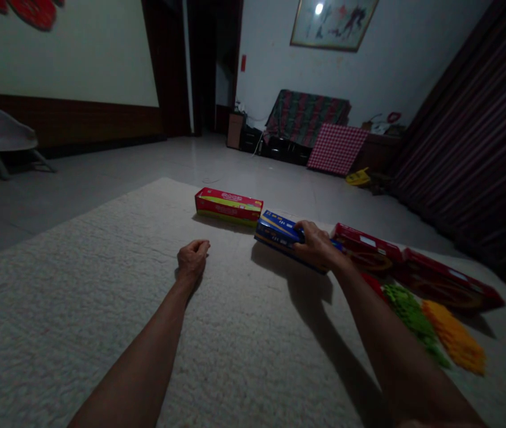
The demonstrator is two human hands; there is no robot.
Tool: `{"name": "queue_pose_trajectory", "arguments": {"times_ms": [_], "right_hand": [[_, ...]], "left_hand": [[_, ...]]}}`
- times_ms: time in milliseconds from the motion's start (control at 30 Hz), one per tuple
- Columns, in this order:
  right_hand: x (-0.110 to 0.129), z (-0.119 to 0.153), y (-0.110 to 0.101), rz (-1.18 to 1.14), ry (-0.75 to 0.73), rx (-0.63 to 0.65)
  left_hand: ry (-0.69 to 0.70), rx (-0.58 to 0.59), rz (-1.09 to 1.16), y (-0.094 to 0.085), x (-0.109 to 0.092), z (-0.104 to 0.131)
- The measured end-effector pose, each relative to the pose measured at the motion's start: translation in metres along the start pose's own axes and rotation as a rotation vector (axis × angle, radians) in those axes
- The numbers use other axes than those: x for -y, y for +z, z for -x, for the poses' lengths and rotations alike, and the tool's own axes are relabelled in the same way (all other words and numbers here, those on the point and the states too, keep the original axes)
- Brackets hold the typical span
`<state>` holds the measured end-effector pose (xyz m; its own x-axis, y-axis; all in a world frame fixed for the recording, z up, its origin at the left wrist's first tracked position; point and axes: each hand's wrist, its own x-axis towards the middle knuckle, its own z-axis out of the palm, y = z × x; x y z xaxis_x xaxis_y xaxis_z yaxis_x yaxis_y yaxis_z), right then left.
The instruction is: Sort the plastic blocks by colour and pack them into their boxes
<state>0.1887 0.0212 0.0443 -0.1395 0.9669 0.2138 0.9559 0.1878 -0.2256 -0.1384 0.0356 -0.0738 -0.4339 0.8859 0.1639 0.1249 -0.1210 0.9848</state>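
Observation:
My right hand (317, 242) grips a long blue box (279, 229) with gold stripes from above. The box is tilted and casts a shadow on the cream mat (114, 285), so it seems lifted off it. Its left end is close to a red and yellow-green box (228, 205) that rests on the mat. My left hand (193, 258) lies on the mat with its fingers curled closed, in front of the red and yellow-green box; whether anything is inside the fingers is hidden.
Two dark red boxes, a nearer one (449, 282) and a farther one (364, 246), stand at the right. By them lie a green bundle (413, 321), an orange bundle (453, 336) and something red (373, 285). A chair (0, 131) stands far left.

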Motion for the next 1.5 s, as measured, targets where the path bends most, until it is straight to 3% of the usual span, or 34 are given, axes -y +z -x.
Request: {"name": "queue_pose_trajectory", "arguments": {"times_ms": [167, 367, 633, 933, 1133, 1333, 1500], "right_hand": [[-0.023, -0.037, 0.014, 0.083, 0.073, -0.023], [-0.035, -0.059, 0.021, 0.100, 0.092, 0.014], [-0.033, -0.072, 0.027, 0.099, 0.082, 0.042], [-0.048, -0.085, 0.036, 0.050, 0.097, 0.057], [-0.046, -0.084, 0.039, 0.056, 0.077, 0.061], [-0.053, -0.063, 0.018, 0.087, 0.083, -0.021], [-0.099, -0.033, -0.016, 0.156, 0.218, -0.031]], "left_hand": [[0.010, 0.006, -0.014, -0.001, 0.000, 0.001], [0.015, 0.009, -0.019, -0.001, 0.000, 0.002], [0.025, 0.030, -0.024, 0.000, -0.001, 0.003], [0.035, 0.043, -0.080, -0.002, 0.003, 0.001], [0.047, 0.005, -0.212, -0.006, 0.005, -0.001], [0.028, 0.036, -0.256, -0.011, 0.017, -0.008], [0.067, -0.004, -0.286, -0.011, 0.024, -0.014]]}}
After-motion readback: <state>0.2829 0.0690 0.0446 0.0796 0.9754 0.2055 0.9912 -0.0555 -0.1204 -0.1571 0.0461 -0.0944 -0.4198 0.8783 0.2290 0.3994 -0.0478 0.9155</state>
